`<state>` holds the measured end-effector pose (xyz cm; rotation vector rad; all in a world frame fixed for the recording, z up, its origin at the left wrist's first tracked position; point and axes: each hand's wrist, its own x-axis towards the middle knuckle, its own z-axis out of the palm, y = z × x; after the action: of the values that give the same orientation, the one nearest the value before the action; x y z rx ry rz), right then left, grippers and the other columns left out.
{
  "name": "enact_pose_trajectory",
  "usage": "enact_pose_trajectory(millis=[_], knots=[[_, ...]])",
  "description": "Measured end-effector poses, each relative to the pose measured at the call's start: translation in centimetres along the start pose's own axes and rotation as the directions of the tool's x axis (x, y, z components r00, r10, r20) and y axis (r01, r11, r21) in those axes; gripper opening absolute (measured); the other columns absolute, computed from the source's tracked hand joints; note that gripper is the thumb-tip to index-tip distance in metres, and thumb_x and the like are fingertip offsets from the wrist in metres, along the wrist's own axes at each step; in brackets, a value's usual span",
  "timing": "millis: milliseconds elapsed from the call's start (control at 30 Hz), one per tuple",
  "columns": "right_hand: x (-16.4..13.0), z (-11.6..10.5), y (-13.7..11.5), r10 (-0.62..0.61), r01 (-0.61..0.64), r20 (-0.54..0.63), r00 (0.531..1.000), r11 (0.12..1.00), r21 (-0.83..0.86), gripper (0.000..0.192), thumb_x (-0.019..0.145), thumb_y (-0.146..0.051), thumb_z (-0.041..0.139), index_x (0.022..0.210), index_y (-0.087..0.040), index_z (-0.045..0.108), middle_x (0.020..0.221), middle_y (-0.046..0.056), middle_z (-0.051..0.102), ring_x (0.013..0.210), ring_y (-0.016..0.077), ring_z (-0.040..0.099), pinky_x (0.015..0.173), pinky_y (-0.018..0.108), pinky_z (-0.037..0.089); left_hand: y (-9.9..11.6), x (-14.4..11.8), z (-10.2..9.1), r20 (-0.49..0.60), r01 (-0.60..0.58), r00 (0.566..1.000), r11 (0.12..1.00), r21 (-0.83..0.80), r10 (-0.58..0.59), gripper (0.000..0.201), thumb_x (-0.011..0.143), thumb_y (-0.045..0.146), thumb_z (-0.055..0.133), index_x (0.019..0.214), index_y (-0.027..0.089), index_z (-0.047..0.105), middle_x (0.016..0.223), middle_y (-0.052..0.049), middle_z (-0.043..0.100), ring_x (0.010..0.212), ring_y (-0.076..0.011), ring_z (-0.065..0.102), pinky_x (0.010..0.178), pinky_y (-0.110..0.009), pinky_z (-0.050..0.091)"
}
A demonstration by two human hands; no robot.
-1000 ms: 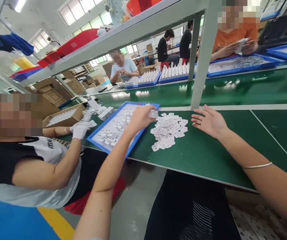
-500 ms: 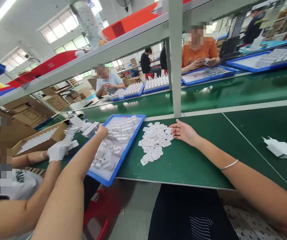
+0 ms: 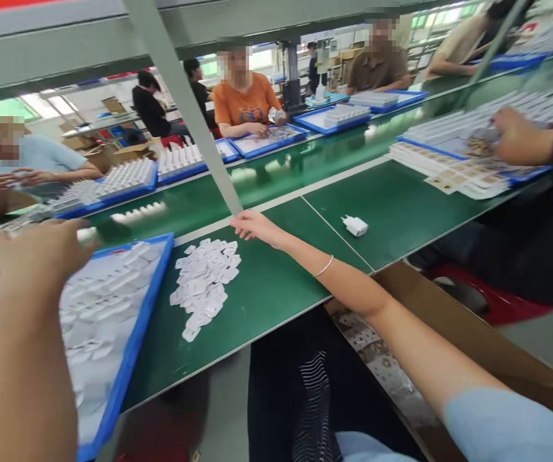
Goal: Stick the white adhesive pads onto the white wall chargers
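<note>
My left hand (image 3: 40,260) hovers, blurred, over the far left part of a blue tray (image 3: 135,340) that holds several flat white pieces. Its fingers are curled, and a pale blur shows at the fingertips; whether it holds anything is unclear. My right hand (image 3: 252,226) lies open on the green table, fingers stretched toward the foot of a slanted grey post (image 3: 185,109). It sits just beyond the far edge of a loose pile of white pieces (image 3: 204,282), apart from them or barely touching. A thin bracelet is on that wrist.
A white charger plug (image 3: 355,225) lies alone on the table to the right. A cardboard box (image 3: 454,327) stands below the table edge. A co-worker's hand (image 3: 517,135) works at card sheets on the right. People sit across, behind blue trays of white plugs (image 3: 127,179).
The view has swung to the right. My left hand went from the pile to the tray's far left side. My right hand reached forward past the pile to the post's foot.
</note>
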<state>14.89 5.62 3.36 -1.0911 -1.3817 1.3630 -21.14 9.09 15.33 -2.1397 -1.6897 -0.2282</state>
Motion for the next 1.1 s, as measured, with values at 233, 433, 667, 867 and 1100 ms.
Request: enact_pose_trajectory(millis=[233,433,667,867,1100], knots=[[-10.0,-9.9,0.8,-0.287,-0.267,-0.611,0.738,0.708,-0.654,0.055,0.083,-0.026,0.072,0.133,-0.016,0.051,0.147,0.022,0.043,0.14,0.0402,0.033,0.113,0.057,0.029,18.1,-2.0,4.9,-0.163,-0.245,0.964,0.943,-0.226,0.211,0.04,0.089,0.039,0.045,0.111,0.019,0.072,0.114,-0.011,0.075,0.11,-0.031,0.067,0.1,-0.046,0.05],[-15.3,-15.0,5.8,-0.167,-0.506,-0.718,0.676,0.603,-0.617,0.024,0.082,-0.027,0.07,0.102,-0.015,0.063,0.106,0.022,0.067,0.107,0.0375,0.06,0.089,0.047,0.046,20.8,-3.2,9.3,-0.245,-0.364,0.927,0.835,-0.413,0.283,0.031,0.093,0.032,0.048,0.104,0.019,0.074,0.105,-0.012,0.076,0.106,-0.0325,0.068,0.1,-0.048,0.049],[-7.8,-7.2,3.0,-0.107,-0.081,-0.273,0.956,0.799,-0.595,0.028,0.069,-0.039,0.081,0.088,-0.02,0.072,0.087,0.007,0.073,0.081,0.0238,0.063,0.073,0.033,0.047,23.4,-5.7,8.3,-0.407,-0.588,0.808,0.618,-0.522,0.425,0.063,0.087,0.041,0.069,0.142,0.016,0.051,0.145,-0.017,0.056,0.136,-0.033,0.051,0.116,-0.048,0.039],[1.5,0.9,1.5,-0.086,0.146,0.175,0.981,0.916,-0.373,0.028,0.087,-0.036,0.064,0.108,-0.02,0.073,0.096,0.005,0.075,0.081,0.0163,0.067,0.072,0.027,0.052,19.1,-4.4,10.2,-0.374,-0.354,0.922,0.616,-0.704,0.102,0.037,0.089,0.021,0.059,0.126,0.016,0.059,0.127,-0.015,0.066,0.12,-0.0282,0.062,0.105,-0.043,0.049],[7.1,2.4,5.4,0.024,0.093,0.225,0.974,0.864,-0.494,0.024,0.066,-0.016,0.086,0.086,-0.014,0.073,0.087,0.004,0.07,0.086,0.0191,0.065,0.082,0.032,0.052,13.3,-2.8,12.4,-0.075,0.059,0.798,0.202,-0.978,-0.597,0.038,0.084,0.031,0.066,0.118,0.017,0.056,0.117,-0.012,0.066,0.107,-0.023,0.065,0.097,-0.037,0.052]])
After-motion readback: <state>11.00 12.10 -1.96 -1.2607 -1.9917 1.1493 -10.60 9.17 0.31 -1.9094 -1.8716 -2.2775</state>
